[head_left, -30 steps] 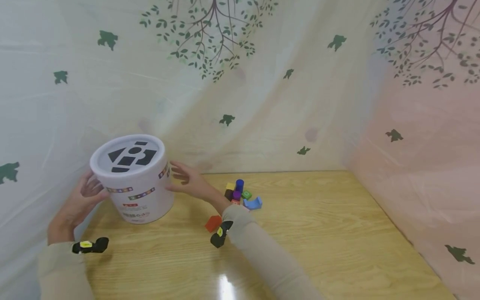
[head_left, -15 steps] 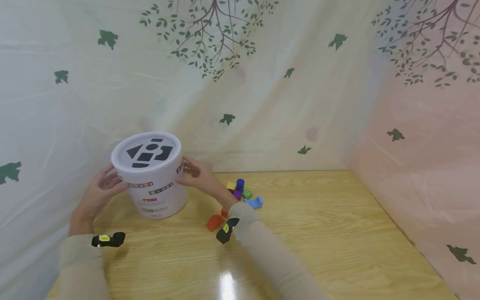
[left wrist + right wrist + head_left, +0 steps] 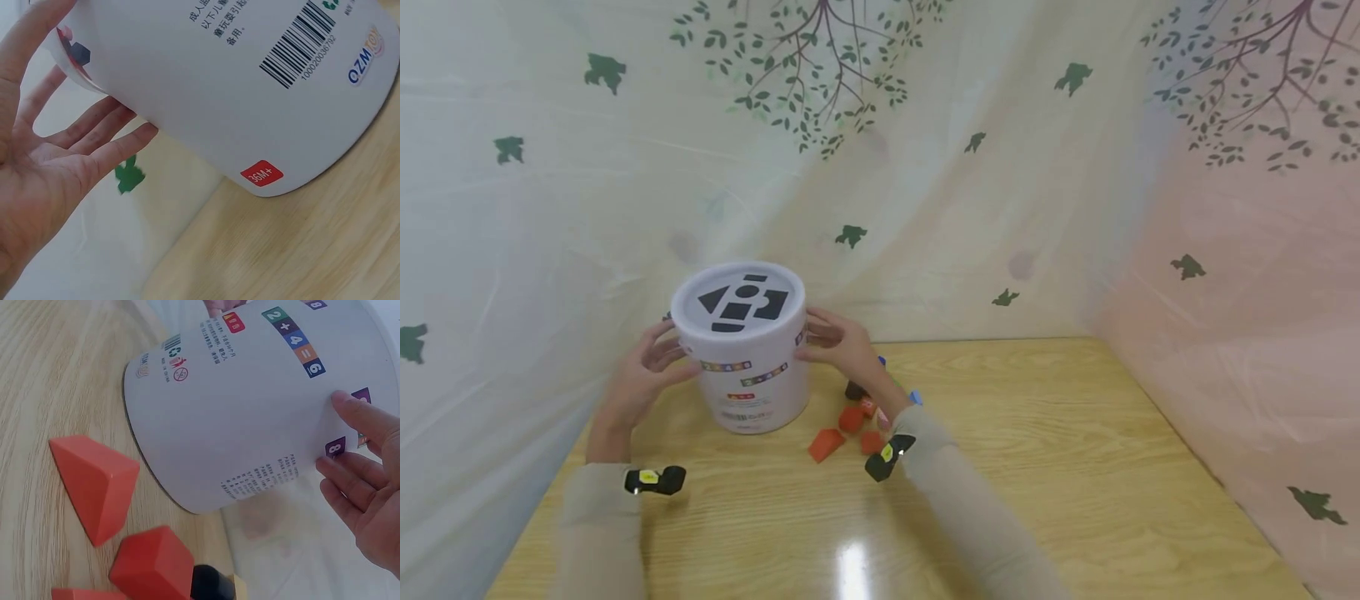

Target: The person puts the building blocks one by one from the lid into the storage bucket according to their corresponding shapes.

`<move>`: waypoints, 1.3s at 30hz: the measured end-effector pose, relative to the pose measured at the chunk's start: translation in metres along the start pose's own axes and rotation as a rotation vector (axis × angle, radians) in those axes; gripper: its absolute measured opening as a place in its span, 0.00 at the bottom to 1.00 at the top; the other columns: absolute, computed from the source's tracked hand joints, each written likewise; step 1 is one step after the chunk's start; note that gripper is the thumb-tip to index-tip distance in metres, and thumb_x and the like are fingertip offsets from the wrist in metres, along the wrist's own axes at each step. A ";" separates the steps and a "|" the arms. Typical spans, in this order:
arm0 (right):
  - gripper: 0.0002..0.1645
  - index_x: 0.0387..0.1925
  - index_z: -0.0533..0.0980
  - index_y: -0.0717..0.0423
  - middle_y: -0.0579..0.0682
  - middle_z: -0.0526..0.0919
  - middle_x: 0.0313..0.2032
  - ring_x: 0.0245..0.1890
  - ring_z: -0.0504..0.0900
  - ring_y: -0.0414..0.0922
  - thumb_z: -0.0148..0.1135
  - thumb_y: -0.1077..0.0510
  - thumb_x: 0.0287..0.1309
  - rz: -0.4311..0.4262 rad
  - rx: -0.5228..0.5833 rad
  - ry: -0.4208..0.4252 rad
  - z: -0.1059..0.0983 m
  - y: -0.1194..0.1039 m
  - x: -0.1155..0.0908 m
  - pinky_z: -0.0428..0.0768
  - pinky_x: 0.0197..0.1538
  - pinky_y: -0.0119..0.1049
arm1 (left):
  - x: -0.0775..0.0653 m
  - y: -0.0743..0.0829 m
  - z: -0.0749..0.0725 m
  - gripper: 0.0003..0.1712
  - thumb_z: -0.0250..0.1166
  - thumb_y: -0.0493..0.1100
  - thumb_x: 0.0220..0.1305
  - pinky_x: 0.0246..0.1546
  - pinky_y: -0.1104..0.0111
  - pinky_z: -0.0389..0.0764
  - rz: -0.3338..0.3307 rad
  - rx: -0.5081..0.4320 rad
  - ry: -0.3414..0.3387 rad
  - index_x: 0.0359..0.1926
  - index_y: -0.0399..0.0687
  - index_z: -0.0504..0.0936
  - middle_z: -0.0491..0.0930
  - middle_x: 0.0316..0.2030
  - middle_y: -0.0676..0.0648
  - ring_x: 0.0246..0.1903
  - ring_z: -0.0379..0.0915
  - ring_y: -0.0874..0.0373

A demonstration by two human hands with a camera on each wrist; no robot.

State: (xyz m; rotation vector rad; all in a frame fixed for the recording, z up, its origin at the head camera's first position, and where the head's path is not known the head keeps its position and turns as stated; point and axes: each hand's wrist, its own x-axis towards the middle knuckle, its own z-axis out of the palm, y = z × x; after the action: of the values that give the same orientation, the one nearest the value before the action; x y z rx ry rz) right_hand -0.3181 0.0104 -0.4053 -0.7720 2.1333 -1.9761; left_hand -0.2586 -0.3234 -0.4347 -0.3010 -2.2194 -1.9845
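Note:
A white cylindrical toy bucket stands upright at left of centre in the head view, with dark shape cutouts in its lid. My left hand holds its left side, fingers round toward the back and thumb in front. On the opposite side my right hand grips it, thumb and fingertips against the wall below the rim. The right wrist view shows the thumb on the printed side. A barcode shows in the left wrist view. The bucket's base is right at the wooden tabletop.
Red blocks lie to the right of the bucket. A black block is behind them, and a blue block is partly hidden by the right forearm. A patterned cloth hangs behind the wooden table.
Both hands and the bucket have moved to the right, closer to the blocks. The right forearm now covers much of the block pile, while more red blocks show in front of it.

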 end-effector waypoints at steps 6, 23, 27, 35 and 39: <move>0.44 0.69 0.73 0.50 0.58 0.80 0.63 0.59 0.84 0.54 0.77 0.66 0.50 0.015 0.003 0.048 -0.016 0.002 -0.007 0.85 0.59 0.44 | 0.003 0.004 0.018 0.45 0.70 0.32 0.62 0.51 0.80 0.79 0.008 0.035 -0.020 0.75 0.59 0.62 0.70 0.64 0.52 0.57 0.73 0.69; 0.42 0.69 0.73 0.50 0.58 0.80 0.64 0.60 0.83 0.54 0.76 0.65 0.52 0.033 -0.043 0.078 -0.041 -0.002 -0.024 0.86 0.56 0.42 | 0.013 0.008 0.045 0.44 0.71 0.37 0.63 0.54 0.78 0.78 -0.029 0.095 -0.073 0.74 0.62 0.60 0.61 0.74 0.33 0.61 0.67 0.66; 0.42 0.68 0.74 0.49 0.58 0.80 0.63 0.60 0.83 0.54 0.77 0.64 0.51 0.039 -0.047 0.084 -0.042 -0.002 -0.024 0.86 0.56 0.42 | 0.013 0.008 0.046 0.44 0.72 0.38 0.63 0.54 0.78 0.78 -0.036 0.101 -0.072 0.74 0.63 0.60 0.61 0.74 0.35 0.62 0.67 0.65; 0.42 0.69 0.73 0.49 0.58 0.80 0.63 0.60 0.83 0.54 0.77 0.64 0.51 0.049 -0.041 0.087 -0.041 -0.001 -0.024 0.86 0.56 0.42 | 0.013 0.009 0.046 0.43 0.72 0.38 0.63 0.55 0.77 0.77 -0.033 0.106 -0.073 0.73 0.62 0.61 0.62 0.73 0.37 0.63 0.67 0.64; 0.42 0.69 0.73 0.49 0.58 0.80 0.64 0.60 0.83 0.54 0.77 0.65 0.52 0.046 -0.038 0.089 -0.041 -0.001 -0.024 0.87 0.55 0.42 | 0.013 0.010 0.046 0.42 0.72 0.38 0.63 0.56 0.76 0.77 -0.035 0.106 -0.075 0.73 0.62 0.62 0.63 0.73 0.38 0.64 0.67 0.64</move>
State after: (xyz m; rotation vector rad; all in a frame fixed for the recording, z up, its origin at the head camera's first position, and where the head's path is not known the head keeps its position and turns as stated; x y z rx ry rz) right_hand -0.3149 0.0577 -0.4049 -0.6468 2.2234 -1.9876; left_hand -0.2675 -0.2758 -0.4274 -0.3313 -2.3821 -1.8938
